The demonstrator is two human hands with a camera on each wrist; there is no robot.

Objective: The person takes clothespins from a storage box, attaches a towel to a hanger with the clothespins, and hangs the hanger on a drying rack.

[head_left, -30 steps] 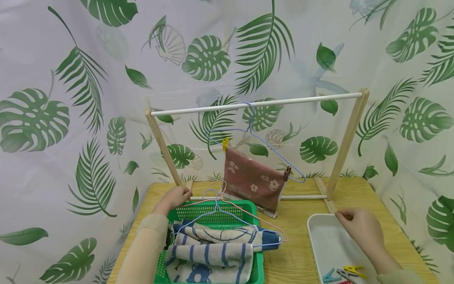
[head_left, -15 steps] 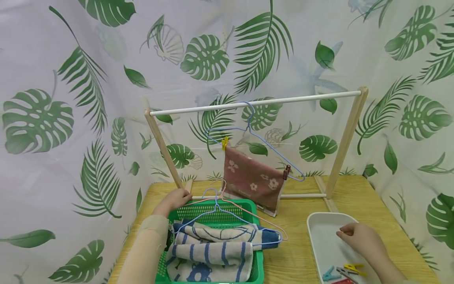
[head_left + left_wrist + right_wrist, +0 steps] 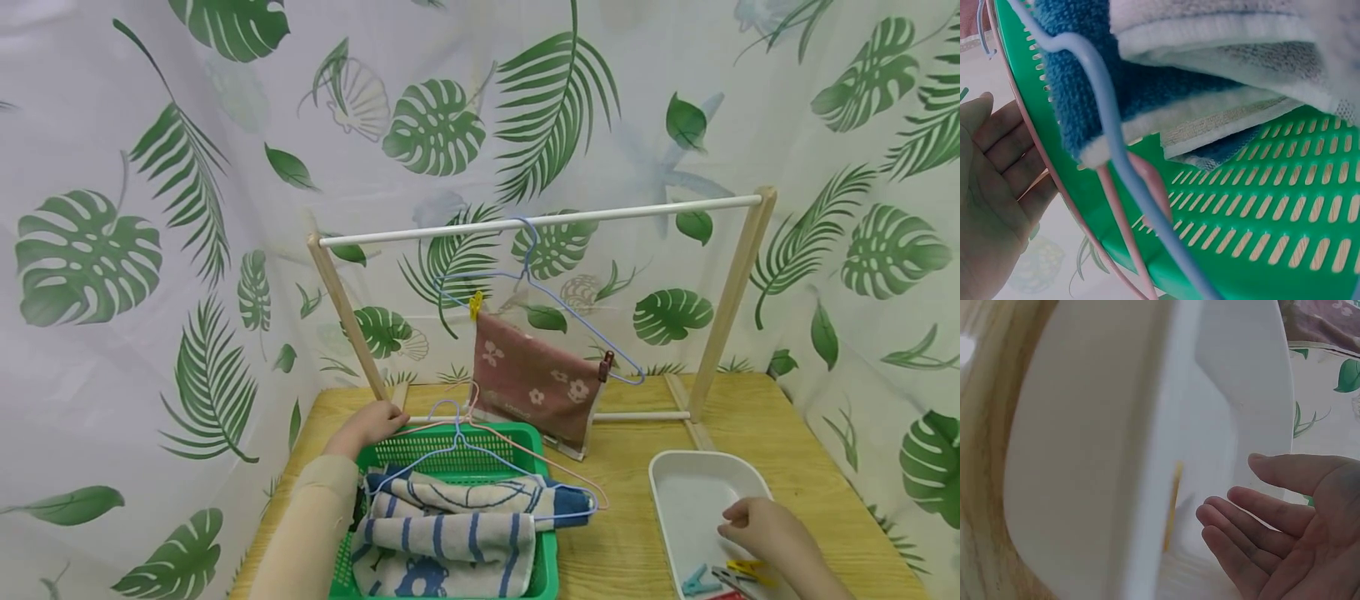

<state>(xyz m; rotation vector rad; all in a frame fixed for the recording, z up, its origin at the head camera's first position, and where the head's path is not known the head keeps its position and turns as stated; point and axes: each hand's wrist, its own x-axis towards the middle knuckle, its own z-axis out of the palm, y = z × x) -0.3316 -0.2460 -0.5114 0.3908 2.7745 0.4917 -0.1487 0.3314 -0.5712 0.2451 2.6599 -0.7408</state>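
Note:
My left hand [image 3: 371,429] lies at the back left corner of a green basket [image 3: 551,550]. In the left wrist view its fairly straight fingers [image 3: 1016,153] are against the outside of the rim, holding nothing. A blue hanger [image 3: 458,450] and a pink hanger [image 3: 517,450] lie across the basket, over blue-and-white towels [image 3: 442,542]. Above a white tray [image 3: 682,500] hovers my right hand [image 3: 772,529], its fingers loosely bent and grasping nothing. Several clothespins, among them a blue clothespin [image 3: 697,581] and a yellow clothespin [image 3: 746,570], lie near it in the tray.
A wooden rack with a white top bar [image 3: 637,212] stands at the back of the table [image 3: 607,517]. From the bar hangs another blue hanger [image 3: 570,308], with a pink flowered towel [image 3: 532,383] clipped on by a yellow clothespin [image 3: 476,305] and a dark red clothespin [image 3: 606,367].
My right hand has moved from the tray's back edge down toward the clothespins, over the tray. The left hand has stayed at the basket corner.

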